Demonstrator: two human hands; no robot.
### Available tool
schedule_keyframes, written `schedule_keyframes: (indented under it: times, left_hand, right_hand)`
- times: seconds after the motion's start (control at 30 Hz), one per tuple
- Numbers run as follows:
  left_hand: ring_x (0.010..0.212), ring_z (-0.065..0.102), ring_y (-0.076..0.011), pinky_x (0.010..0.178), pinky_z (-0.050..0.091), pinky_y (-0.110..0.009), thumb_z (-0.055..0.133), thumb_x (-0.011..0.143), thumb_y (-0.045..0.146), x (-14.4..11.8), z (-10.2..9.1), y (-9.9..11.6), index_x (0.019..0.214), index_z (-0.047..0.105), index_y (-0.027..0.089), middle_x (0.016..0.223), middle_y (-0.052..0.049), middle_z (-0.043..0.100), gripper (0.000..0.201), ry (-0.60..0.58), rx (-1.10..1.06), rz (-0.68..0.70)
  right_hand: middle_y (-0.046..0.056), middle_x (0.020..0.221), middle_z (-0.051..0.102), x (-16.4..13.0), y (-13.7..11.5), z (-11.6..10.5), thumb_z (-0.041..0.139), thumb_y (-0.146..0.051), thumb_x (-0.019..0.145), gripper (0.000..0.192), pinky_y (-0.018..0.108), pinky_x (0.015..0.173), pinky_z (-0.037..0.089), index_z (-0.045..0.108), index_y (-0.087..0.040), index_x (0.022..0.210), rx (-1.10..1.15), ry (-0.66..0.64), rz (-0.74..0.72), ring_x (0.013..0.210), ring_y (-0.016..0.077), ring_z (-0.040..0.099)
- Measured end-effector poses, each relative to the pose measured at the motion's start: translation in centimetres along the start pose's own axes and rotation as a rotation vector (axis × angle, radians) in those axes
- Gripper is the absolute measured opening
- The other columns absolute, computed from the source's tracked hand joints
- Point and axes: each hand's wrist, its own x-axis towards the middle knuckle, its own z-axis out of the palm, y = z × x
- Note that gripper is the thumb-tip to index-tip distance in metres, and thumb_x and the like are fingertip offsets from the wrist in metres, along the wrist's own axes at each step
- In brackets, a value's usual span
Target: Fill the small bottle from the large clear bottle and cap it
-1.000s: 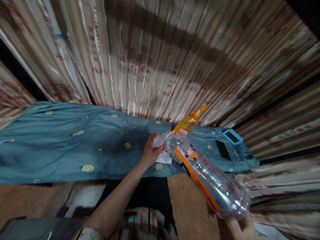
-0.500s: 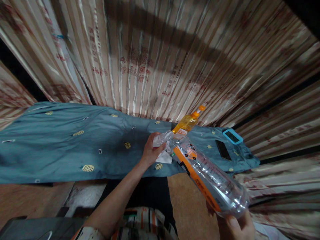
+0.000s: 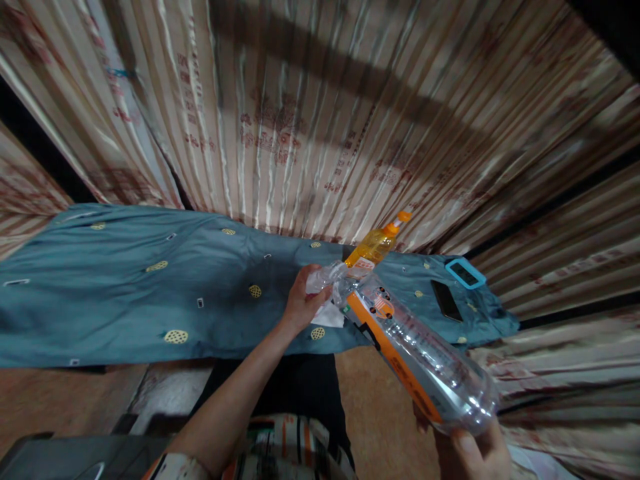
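Note:
A large clear plastic bottle point(image 3: 425, 340) with an orange and grey label slants across the right side. My right hand point(image 3: 483, 453) is closed around its base end. My left hand point(image 3: 305, 300) is wrapped round a clear plastic piece point(image 3: 330, 275) that meets the bottle's narrow end; I cannot tell whether it is the bottle's own neck or separate. White paper point(image 3: 329, 315) lies beneath my left hand. Just behind stands a spray bottle of yellow-orange liquid point(image 3: 373, 247) with an orange top, its lower part partly hidden by the clear plastic.
A blue-green cloth with pineapple prints point(image 3: 125, 287) covers the long table. On its right end lie a dark phone point(image 3: 447, 300) and a light-blue framed digital clock point(image 3: 465, 273). Striped curtains point(image 3: 300, 167) hang close behind and to the right. A grey object point(image 3: 65, 457) is at lower left.

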Motion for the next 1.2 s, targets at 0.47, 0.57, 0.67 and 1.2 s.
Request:
schedule_keyframes:
  times: [0.47, 0.57, 0.67, 1.2]
  left_hand:
    - [0.101, 0.071, -0.0245, 0.095, 0.059, -0.038, 0.086, 0.079, 0.032, 0.02, -0.10, 0.28, 0.120, 0.066, 0.023, 0.112, -0.005, 0.073, 0.046, 0.021, 0.026, 0.023]
    - [0.102, 0.071, -0.0249, 0.096, 0.060, -0.039, 0.087, 0.079, 0.033, 0.04, -0.10, 0.27, 0.119, 0.067, 0.024, 0.113, -0.005, 0.073, 0.047, 0.024, 0.026, 0.030]
    - [0.101, 0.072, -0.0242, 0.094, 0.060, -0.038, 0.087, 0.078, 0.031, 0.02, -0.02, 0.14, 0.119, 0.067, 0.024, 0.111, -0.004, 0.074, 0.046, 0.030, 0.023, 0.022]
    - [0.108, 0.073, -0.0258, 0.099, 0.060, -0.039, 0.087, 0.079, 0.025, -0.01, -0.06, 0.45, 0.121, 0.067, 0.024, 0.117, -0.005, 0.074, 0.047, 0.024, 0.026, -0.013]
  right_hand:
    - [0.005, 0.096, 0.080, -0.12, 0.25, 0.03, 0.092, -0.048, 0.085, 0.071, 0.043, 0.072, 0.064, 0.069, -0.022, 0.147, 0.057, 0.020, 0.001, 0.079, 0.0292, 0.077]
    - [0.006, 0.092, 0.081, -0.21, 0.08, 0.17, 0.094, -0.049, 0.084, 0.075, 0.041, 0.071, 0.063, 0.068, -0.020, 0.149, 0.052, 0.024, 0.002, 0.077, 0.0286, 0.076]
    - [0.004, 0.087, 0.080, -0.27, -0.04, 0.43, 0.092, -0.052, 0.086, 0.074, 0.042, 0.072, 0.063, 0.068, -0.021, 0.149, 0.060, 0.031, -0.003, 0.073, 0.0268, 0.074]
    - [0.003, 0.086, 0.080, -0.15, 0.00, 0.26, 0.088, -0.053, 0.090, 0.075, 0.044, 0.072, 0.061, 0.064, -0.023, 0.155, 0.036, -0.006, -0.009, 0.076, 0.0297, 0.075]
